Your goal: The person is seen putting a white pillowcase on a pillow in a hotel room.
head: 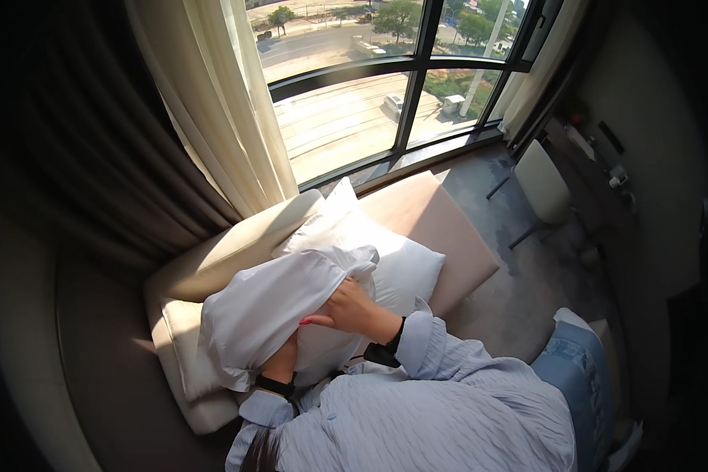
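A white cloth cover, apparently a pillowcase [271,295], lies bunched over a pale sofa. My left hand is hidden beneath the cloth; only its wrist [284,357] shows at the cover's lower edge, so its grip cannot be seen. At the cover's right edge, my right hand [349,308] has its fingertips tucked at the fabric and its thumb below. White material, probably a pillow [324,348], shows under this hand. Just beyond lies a plump white pillow [404,265], partly in sunlight.
The cream sofa [242,236] has a pink seat section [442,236] reaching towards the window [416,65]. Curtains [212,106] hang on the left. On the right are a pale chair [540,183], a dark desk [590,171] and a blue-covered piece of furniture [575,371].
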A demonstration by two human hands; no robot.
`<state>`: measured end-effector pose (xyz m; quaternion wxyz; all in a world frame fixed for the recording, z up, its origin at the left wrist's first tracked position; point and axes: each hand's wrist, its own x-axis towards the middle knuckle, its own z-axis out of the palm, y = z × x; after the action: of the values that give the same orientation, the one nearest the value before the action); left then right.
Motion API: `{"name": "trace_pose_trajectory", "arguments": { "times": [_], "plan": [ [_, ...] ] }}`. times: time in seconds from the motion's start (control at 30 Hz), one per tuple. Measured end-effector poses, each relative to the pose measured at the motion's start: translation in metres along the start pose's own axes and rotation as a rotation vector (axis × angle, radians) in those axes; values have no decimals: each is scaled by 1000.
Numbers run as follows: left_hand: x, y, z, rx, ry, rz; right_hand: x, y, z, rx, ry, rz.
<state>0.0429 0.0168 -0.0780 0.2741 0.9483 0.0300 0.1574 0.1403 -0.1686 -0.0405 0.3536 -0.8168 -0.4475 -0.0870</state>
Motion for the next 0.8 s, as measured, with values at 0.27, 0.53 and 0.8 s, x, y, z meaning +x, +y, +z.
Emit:
{"name": "trace_pose_trajectory", "arguments": {
  "times": [0.27, 0.53, 0.8],
  "plan": [
    [-38, -70, 31, 364, 135, 21, -39, 3, 37, -46, -10, 247],
    [-25, 7, 29, 322, -83, 268, -50, 20, 58, 4, -5, -78],
    [22, -55, 70, 170, -199, -53, -24, 16, 70, 92, -51, -330]
  ]
}}
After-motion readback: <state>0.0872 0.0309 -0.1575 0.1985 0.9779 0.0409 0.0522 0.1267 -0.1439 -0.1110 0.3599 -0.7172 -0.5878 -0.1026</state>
